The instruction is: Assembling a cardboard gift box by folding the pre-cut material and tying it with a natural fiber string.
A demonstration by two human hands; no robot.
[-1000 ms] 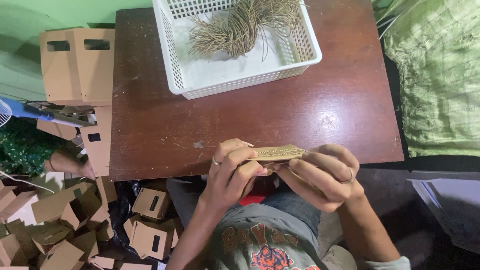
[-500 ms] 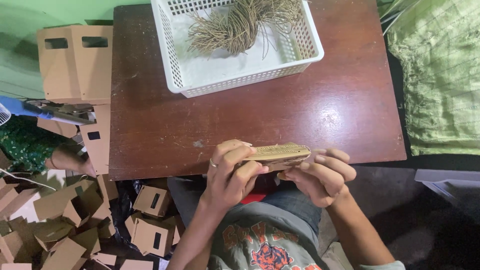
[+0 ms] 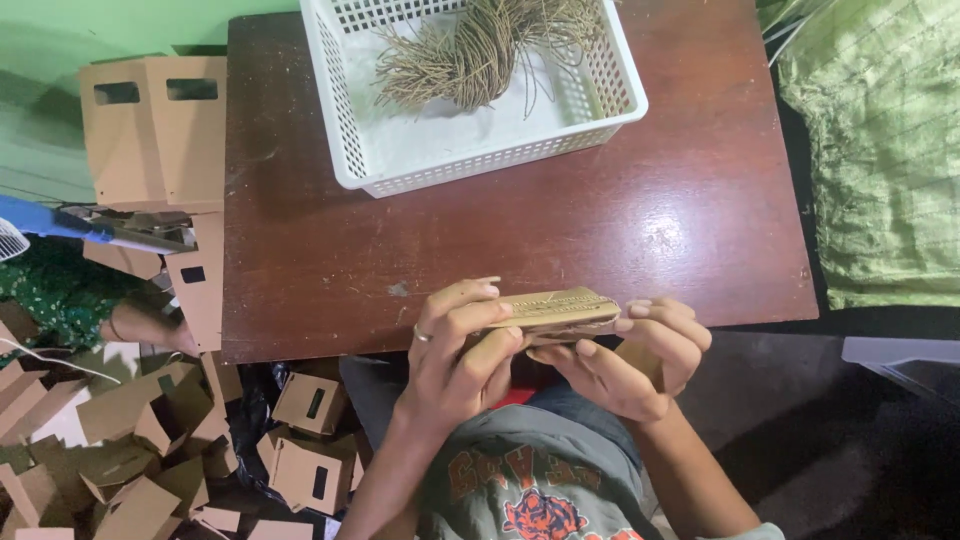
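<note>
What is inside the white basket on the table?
The white plastic basket holds a bundle of tan fibre strands, lying toward its far side. The near part of the pale floor is bare. The top edge of the picture cuts off the far end, so anything there is unseen.

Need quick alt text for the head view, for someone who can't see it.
Left hand and right hand hold a flat brown cardboard piece at the edge of a dark wooden table, where a white basket holds twine.
</note>
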